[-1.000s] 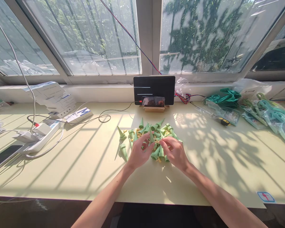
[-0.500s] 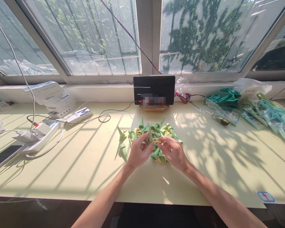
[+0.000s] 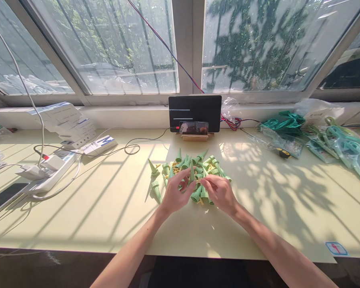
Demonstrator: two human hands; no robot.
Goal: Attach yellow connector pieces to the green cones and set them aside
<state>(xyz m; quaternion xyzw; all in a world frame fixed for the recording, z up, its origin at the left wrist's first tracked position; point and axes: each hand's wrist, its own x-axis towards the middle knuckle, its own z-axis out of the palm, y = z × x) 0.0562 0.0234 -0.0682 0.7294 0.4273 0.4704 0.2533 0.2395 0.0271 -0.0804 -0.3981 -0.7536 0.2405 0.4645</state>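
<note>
A heap of green plastic cones (image 3: 195, 165) mixed with small yellow pieces lies on the pale yellow table (image 3: 108, 208), in front of me. My left hand (image 3: 175, 192) holds one green cone (image 3: 191, 173) upright between thumb and fingers, tip up. My right hand (image 3: 220, 193) pinches a small yellow piece (image 3: 199, 181) right beside that cone. Both hands hover over the near edge of the heap. Two more cones (image 3: 155, 179) stand apart to the left.
A dark screen (image 3: 195, 113) with a phone (image 3: 193, 128) propped before it stands at the back. A power strip (image 3: 49, 173), cables and boxes (image 3: 75, 130) sit at left. Bags of teal plastic parts (image 3: 324, 138) lie at right. Windows rise behind.
My hands have drawn slightly closer together over the heap; the cone in the left hand now stands more upright and the right fingers meet it.
</note>
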